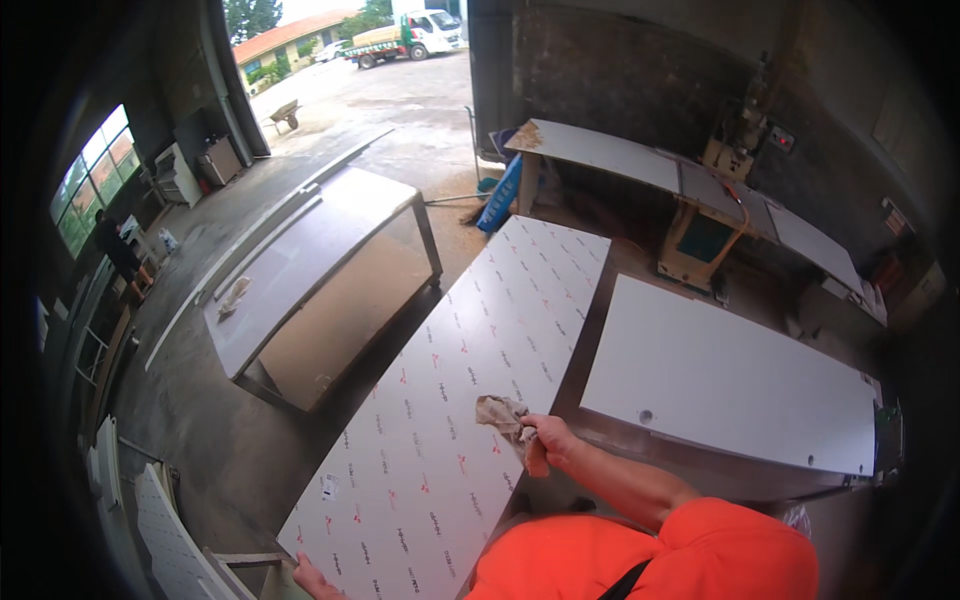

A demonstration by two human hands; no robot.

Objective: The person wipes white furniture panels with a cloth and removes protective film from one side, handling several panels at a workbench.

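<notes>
A long white panel (pixel 440 380) printed with rows of small red and black marks stretches away in front of me, with a small label stuck near its left edge. My right hand (pixel 550 440) is closed around a crumpled beige-grey rag (pixel 502 415), which hangs over the panel's right edge and rests partly on its face. At the near left corner, my left hand (pixel 312 578) grips the panel's edge; some of its fingers are hidden at the bottom of the view.
To the right lies a plain white board (pixel 730 370) with round holes. A sheet-topped table (pixel 310 250) stands left, another rag (pixel 234 297) on it. Behind are a machine bench (pixel 610 155) and a blue board (pixel 500 195). A person (pixel 122 255) stands far left.
</notes>
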